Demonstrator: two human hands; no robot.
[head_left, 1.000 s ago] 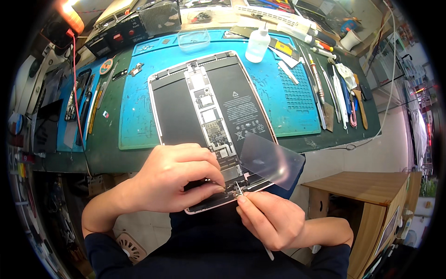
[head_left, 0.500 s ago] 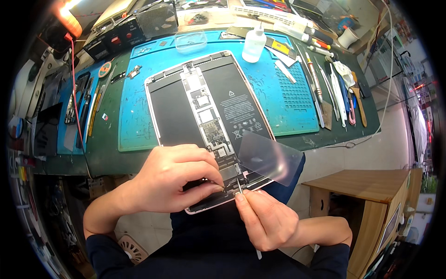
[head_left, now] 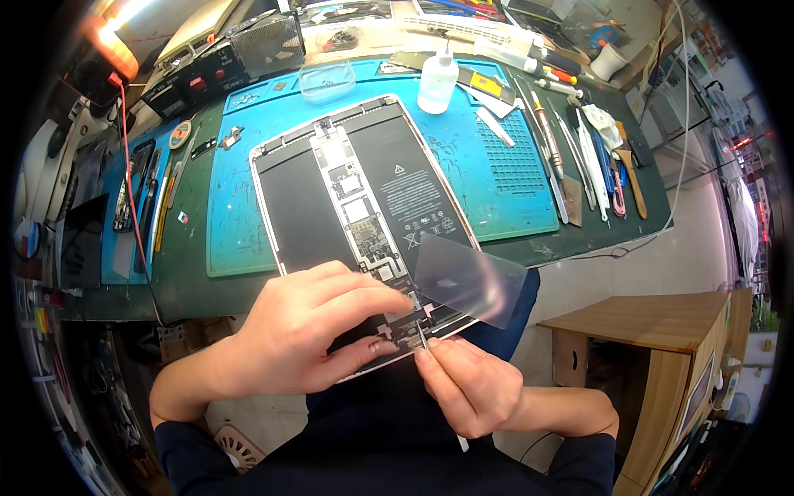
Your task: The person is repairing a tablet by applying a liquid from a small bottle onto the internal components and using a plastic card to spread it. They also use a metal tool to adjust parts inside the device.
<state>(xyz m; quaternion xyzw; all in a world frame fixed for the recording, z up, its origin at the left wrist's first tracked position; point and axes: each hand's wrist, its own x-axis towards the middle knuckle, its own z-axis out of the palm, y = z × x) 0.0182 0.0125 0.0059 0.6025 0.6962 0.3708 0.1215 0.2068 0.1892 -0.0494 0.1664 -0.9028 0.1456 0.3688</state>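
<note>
Well, your right grip [head_left: 471,382] pinches metal tool [head_left: 423,336] near edge of tablet [head_left: 393,136]: slip could scratch circuitry [head_left: 404,332]. Left grip [head_left: 310,335] wide: tablet, overhanging surface [head_left: 211,302] edge, could tip.

Shines as glossy plastic in the clear film [head_left: 470,279] and smooth metal on the slim tool [head_left: 423,336]; looks matt across the tablet battery [head_left: 405,183], rubbery on the mat [head_left: 238,190], wood-grained on the cabinet [head_left: 628,326].

Both hands [head_left: 302,331] are at an opened tablet [head_left: 356,211].
</note>
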